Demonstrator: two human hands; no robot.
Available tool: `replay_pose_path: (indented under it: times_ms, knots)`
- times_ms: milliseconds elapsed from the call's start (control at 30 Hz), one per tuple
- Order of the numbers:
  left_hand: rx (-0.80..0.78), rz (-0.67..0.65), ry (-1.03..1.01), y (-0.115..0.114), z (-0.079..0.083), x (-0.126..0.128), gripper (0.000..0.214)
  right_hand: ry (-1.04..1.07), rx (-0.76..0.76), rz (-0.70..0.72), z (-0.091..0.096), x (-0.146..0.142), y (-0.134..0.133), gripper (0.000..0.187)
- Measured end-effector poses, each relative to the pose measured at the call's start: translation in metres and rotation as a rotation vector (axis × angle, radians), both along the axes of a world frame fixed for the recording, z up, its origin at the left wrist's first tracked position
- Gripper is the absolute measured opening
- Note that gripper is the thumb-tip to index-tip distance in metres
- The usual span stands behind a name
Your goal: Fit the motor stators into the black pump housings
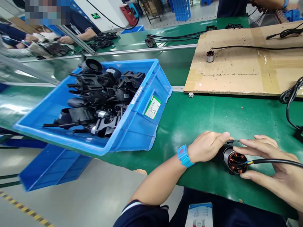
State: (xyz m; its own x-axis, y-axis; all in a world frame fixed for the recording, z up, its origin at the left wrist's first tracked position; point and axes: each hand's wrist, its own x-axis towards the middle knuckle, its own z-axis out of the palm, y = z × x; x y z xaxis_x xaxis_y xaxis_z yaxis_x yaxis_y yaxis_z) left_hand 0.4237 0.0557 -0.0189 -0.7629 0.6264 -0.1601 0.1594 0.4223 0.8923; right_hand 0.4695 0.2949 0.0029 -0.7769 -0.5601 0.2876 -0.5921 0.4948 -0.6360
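Observation:
My left hand [209, 145], with a blue wristband [185, 156] on its wrist, is closed round a black plastic housing [221, 154] above the green bench. At the housing's near end sits a motor stator [238, 162], a silver ring with copper windings. The thumb and fingers of my right hand [274, 170] pinch around the stator's rim. A black cable [276, 161] with yellow and blue wires leaves the stator's centre and crosses my right palm. How deep the stator sits in the housing is hidden.
A blue bin [142, 126] full of black plastic housings [101, 94] stands left on the green bench [201, 116]. Behind, a cardboard sheet [232, 72] carries another stator [210, 56] with its cable. A coiled cable [290, 94] lies at right. Co-workers sit across the bench.

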Motion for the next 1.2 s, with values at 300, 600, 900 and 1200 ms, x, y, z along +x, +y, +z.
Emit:
replay_pose_path:
  times_ms: [300, 600, 900, 1200]
  knots:
    - [0.005, 0.032, 0.024, 0.001, 0.0, 0.0, 0.076, 0.147, 0.066, 0.029, -0.009, -0.002, -0.008, 0.053]
    - [0.107, 0.133, 0.107, -0.002, 0.011, 0.006, 0.068, 0.479, 0.105, -0.031, -0.022, 0.004, -0.019, 0.043]
    - [-0.363, 0.034, 0.169, -0.02, 0.014, -0.023, 0.073, 0.118, -0.136, -0.05, -0.041, 0.009, -0.047, 0.043]
    - [-0.994, -0.312, 0.061, -0.047, 0.034, -0.101, 0.077, -0.231, -0.126, 0.037, 0.014, 0.043, 0.013, 0.031]
